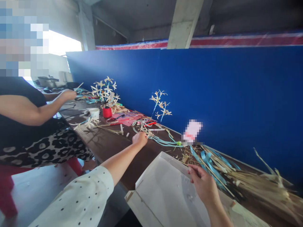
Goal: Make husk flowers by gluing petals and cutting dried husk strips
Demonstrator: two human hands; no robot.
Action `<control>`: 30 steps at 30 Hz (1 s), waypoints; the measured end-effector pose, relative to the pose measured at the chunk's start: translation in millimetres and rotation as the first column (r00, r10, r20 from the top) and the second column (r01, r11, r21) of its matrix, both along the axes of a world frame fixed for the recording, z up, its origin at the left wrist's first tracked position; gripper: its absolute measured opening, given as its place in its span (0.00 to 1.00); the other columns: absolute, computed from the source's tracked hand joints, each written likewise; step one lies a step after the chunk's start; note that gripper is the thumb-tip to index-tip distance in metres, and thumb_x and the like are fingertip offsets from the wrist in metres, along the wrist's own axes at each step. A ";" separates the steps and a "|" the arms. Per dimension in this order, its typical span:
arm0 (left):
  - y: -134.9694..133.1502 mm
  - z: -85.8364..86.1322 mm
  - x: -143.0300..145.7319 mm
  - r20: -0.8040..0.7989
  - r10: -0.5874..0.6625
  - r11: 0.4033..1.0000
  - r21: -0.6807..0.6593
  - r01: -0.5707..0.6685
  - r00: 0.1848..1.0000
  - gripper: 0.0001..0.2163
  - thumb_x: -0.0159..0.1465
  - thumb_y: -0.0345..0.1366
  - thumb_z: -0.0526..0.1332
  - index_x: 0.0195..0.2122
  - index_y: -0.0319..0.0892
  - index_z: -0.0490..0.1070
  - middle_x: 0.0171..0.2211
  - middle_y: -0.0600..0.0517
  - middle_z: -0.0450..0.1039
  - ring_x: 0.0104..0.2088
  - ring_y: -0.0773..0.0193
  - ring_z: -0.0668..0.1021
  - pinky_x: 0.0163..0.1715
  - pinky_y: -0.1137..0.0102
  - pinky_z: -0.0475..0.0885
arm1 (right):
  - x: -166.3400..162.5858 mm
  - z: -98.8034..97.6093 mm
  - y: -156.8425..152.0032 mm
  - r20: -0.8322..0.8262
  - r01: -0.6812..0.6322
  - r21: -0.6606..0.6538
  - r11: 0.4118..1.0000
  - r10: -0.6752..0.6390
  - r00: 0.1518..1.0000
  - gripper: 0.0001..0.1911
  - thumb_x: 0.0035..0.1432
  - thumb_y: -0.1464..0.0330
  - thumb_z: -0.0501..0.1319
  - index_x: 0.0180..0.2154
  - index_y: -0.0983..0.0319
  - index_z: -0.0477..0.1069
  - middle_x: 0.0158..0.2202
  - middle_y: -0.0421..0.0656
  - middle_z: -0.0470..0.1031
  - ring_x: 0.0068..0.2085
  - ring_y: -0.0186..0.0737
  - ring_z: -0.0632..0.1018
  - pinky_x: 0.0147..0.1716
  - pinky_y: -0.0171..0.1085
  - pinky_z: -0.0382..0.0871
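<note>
"So, how far along?"

"Partway, I'd judge. Leftmost on the brown worktop (pixel 104 142), a bunch of thin-petalled flowers (pixel 108 90) stands made up, near a round red spool (pixel 107 112)."

"Mid-table?"

"My left hand (pixel 140 139) is curled closed, a small flower (pixel 143 128) at its fingertips; whether gripped, I can't tell. Beyond, a smaller spray (pixel 156 99) rises behind smooth blue cords (pixel 163 142). Over the flat white box (pixel 163 186), my right hand (pixel 204 183) brings thumb and forefinger together, their hold unclear."

"What's left?"

"Shiny ribbon (pixel 208 159) and dry, stringy straw (pixel 246 179), apparently unworked."

Cream flower (pixel 149 132), thin straw (pixel 183 163) at hands (pixel 140 139)
</note>
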State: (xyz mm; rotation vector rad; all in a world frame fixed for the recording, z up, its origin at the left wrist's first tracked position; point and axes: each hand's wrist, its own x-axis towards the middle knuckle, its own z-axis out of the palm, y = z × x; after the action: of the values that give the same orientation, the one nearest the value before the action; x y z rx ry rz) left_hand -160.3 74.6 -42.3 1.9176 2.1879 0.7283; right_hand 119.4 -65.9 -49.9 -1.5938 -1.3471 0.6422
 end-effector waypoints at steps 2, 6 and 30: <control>2.9 0.4 0.8 0.002 0.016 1.000 0.008 -0.016 1.000 0.10 0.57 0.41 0.55 0.33 0.45 0.74 0.39 0.48 0.73 0.40 0.59 0.74 0.36 0.69 0.67 | 0.6 -1.1 0.2 -0.012 -0.013 0.009 1.000 0.013 1.000 0.18 0.47 0.57 0.58 0.36 0.62 0.73 0.27 0.44 0.76 0.26 0.41 0.75 0.23 0.36 0.70; 3.8 1.1 1.1 0.003 0.031 0.999 0.039 -0.031 1.000 0.11 0.58 0.41 0.54 0.33 0.45 0.74 0.40 0.48 0.73 0.41 0.60 0.74 0.37 0.70 0.66 | 1.5 -1.9 -0.7 0.011 -0.017 0.008 1.000 0.017 1.000 0.18 0.48 0.57 0.58 0.37 0.61 0.73 0.27 0.44 0.76 0.25 0.41 0.75 0.23 0.36 0.70; -5.6 15.8 0.8 0.138 0.073 0.995 0.055 -0.082 0.988 0.14 0.57 0.47 0.56 0.36 0.44 0.71 0.42 0.46 0.71 0.41 0.58 0.73 0.38 0.69 0.66 | -1.8 4.6 -3.7 -0.003 0.039 0.065 0.997 -0.039 0.999 0.20 0.50 0.57 0.56 0.40 0.63 0.71 0.28 0.46 0.76 0.27 0.41 0.76 0.22 0.35 0.69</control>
State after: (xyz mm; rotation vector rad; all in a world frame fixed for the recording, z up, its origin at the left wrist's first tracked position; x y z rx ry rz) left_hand -159.5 69.0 -26.5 1.7610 2.1913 0.9197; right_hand 117.7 -69.6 -45.3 -1.5631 -1.3193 0.5712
